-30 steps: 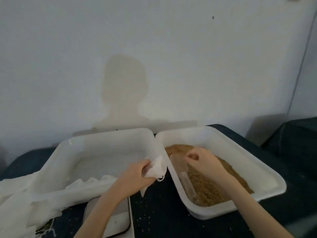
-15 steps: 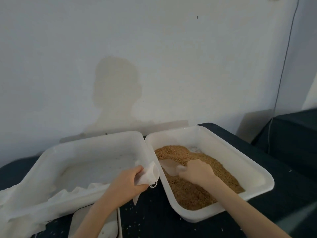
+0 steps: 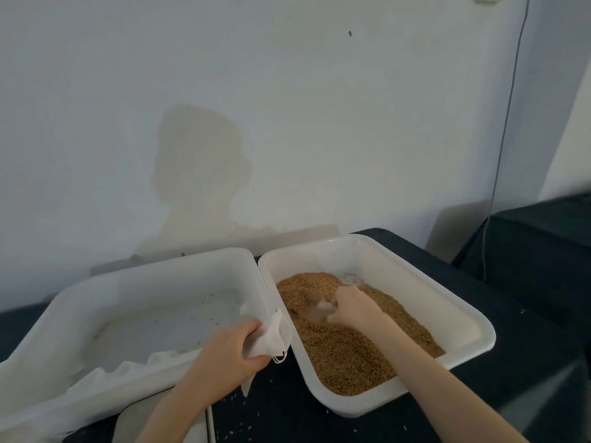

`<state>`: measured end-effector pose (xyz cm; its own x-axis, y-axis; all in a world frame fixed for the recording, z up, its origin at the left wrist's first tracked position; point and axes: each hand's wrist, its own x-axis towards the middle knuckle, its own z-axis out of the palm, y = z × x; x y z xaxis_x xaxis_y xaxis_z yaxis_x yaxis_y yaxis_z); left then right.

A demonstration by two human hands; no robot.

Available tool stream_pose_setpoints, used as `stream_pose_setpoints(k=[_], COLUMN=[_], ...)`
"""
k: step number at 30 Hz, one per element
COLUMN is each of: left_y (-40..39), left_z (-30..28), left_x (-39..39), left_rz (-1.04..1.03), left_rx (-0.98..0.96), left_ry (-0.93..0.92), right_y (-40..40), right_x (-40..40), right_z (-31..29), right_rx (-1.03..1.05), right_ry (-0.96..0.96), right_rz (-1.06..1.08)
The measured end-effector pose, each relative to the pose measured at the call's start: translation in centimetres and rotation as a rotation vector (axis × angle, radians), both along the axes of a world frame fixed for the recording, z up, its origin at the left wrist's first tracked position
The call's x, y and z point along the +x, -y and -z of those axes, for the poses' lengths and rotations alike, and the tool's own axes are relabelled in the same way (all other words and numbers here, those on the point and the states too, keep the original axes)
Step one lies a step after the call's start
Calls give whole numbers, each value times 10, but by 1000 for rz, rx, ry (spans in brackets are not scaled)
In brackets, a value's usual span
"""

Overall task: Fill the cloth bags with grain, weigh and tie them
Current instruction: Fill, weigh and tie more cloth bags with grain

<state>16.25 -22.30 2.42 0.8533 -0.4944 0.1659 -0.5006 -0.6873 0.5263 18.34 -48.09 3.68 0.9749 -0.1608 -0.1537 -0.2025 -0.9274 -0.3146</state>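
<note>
Deeper into the grain [image 3: 345, 356] goes the right hand [image 3: 355, 310], clutching the scoop [image 3: 315, 310]; left hand [image 3: 230, 353] grasps a cloth bag [image 3: 271, 335].

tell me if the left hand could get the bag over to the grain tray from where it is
Probably yes. The left hand grips the cloth bag right beside the near-left wall of the grain tray, with nothing between them. The right hand holds the scoop in the grain close by.
</note>
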Motion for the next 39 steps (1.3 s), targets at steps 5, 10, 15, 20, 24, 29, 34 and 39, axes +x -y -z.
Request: stream_pose_setpoints(k=[5,10,15,20,24,29,34,39], left_y=[-9,-10,-15,-29,-44,-49,-49,-39], left_z=[-6,-13,-13,-20,-25,-35,-35,-31], left_x=[-3,-4,-5,-1,9,26,35,37], left_rz=[-14,-16,-45,-85,-167,-176,-163,-99], left_rx=[-14,2,-25,-121,-136,-19,29,66], left_ry=[3,17,-19,-53,-36,3,19,37], right_y=[13,25,27,26,24,25,37,42], right_x=[0,-4,-5,-8,-17,-30,-37,-38], right_z=[9,9,7,-2,-31,-58,-67,-68], right_rx=[196,300,299,359,538,579,516,500], right_ry=[39,166,244,261,262,155,100,50], right_rz=[53,144,146,-13,-224,-384,-504,-519])
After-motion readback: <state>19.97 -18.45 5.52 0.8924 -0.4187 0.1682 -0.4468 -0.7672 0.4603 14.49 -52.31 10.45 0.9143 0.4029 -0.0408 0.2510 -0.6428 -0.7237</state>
